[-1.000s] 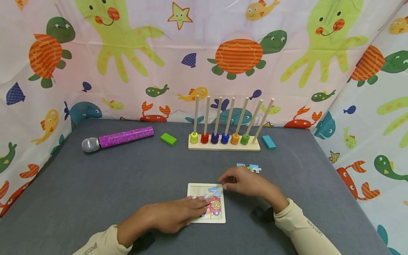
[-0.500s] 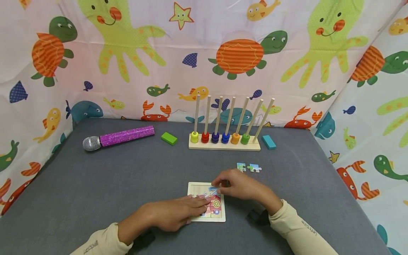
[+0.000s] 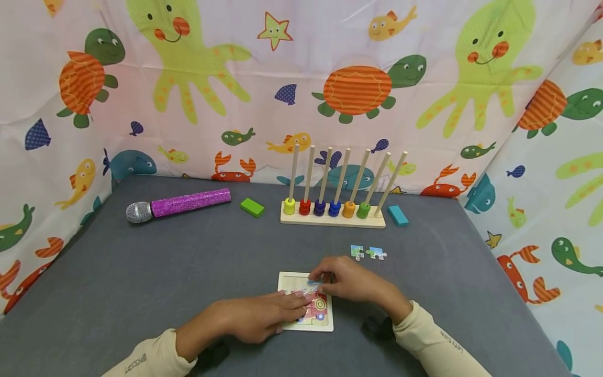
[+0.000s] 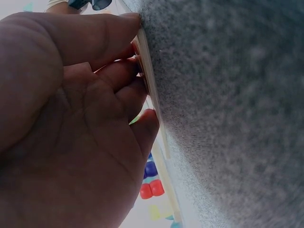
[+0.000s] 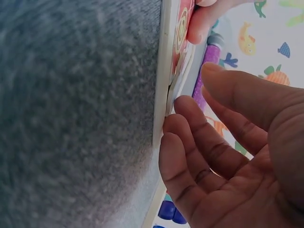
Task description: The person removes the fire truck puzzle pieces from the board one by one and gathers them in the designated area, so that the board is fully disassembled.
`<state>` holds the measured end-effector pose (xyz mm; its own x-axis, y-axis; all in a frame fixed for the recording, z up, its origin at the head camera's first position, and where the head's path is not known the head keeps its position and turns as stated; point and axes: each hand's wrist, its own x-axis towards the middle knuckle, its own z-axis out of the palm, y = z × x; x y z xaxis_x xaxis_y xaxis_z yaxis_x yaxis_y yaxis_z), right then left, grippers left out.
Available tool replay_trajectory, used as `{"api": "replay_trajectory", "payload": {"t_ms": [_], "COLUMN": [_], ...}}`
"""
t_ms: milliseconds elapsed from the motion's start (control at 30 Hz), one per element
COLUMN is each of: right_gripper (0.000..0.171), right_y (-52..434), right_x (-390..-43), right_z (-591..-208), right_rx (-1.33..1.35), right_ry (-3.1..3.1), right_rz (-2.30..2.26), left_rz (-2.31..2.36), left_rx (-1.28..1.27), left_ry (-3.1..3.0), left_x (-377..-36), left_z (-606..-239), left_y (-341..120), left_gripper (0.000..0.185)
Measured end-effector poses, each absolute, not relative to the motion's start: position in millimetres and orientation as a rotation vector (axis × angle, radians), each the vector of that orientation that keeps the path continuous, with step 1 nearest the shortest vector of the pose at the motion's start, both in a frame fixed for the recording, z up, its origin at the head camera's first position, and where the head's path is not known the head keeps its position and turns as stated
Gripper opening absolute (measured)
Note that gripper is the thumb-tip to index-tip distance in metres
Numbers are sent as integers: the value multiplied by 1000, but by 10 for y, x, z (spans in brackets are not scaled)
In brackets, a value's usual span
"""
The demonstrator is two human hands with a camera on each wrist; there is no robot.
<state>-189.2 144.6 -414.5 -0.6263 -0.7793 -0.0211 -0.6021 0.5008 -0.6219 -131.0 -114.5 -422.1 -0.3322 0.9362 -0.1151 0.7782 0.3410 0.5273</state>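
A small wooden tray puzzle (image 3: 314,329) with a red vehicle picture lies near the front of the table. Across its left part rests my left hand (image 3: 256,318), fingers extended over the pieces; in the left wrist view its thumb (image 4: 102,35) meets the frame edge. My right hand (image 3: 354,280) reaches over the puzzle's top right corner, touching a blue-topped puzzle piece (image 3: 313,282). Seen from the right wrist, that piece (image 5: 176,88) sits tilted above the frame, against bent fingertips (image 5: 183,104), while the thumb stands apart from it. Farther back lie two loose puzzle pieces (image 3: 357,252).
Behind stands a wooden peg rack (image 3: 333,221) with coloured beads on its pegs. A green block (image 3: 252,207) and a teal block (image 3: 398,215) flank it. To the left lies a purple glitter microphone (image 3: 188,203). A sea-animal curtain (image 3: 202,78) borders the table.
My right hand has moved left from beside the puzzle onto its top right corner, over the blue-topped piece. The left hand stays on the puzzle. The head view has tilted slightly.
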Motion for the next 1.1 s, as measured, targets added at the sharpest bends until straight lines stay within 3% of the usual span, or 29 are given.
{"api": "replay_trajectory", "payload": {"t_ms": [633, 1100], "right_gripper": [23, 20], "right_y": [1365, 1394], "right_x": [-1867, -1880], "right_z": [-4160, -4190], "right_rx": [-1130, -1101], "right_ry": [2497, 2490], "right_rz": [-684, -815], "left_rz": [516, 498], "left_rx": [1511, 1551], "left_ry": [2212, 2252], "left_x": [-1312, -1297], "left_z": [-4219, -4224], "left_y": [-1140, -1148], "left_gripper": [60, 60]}}
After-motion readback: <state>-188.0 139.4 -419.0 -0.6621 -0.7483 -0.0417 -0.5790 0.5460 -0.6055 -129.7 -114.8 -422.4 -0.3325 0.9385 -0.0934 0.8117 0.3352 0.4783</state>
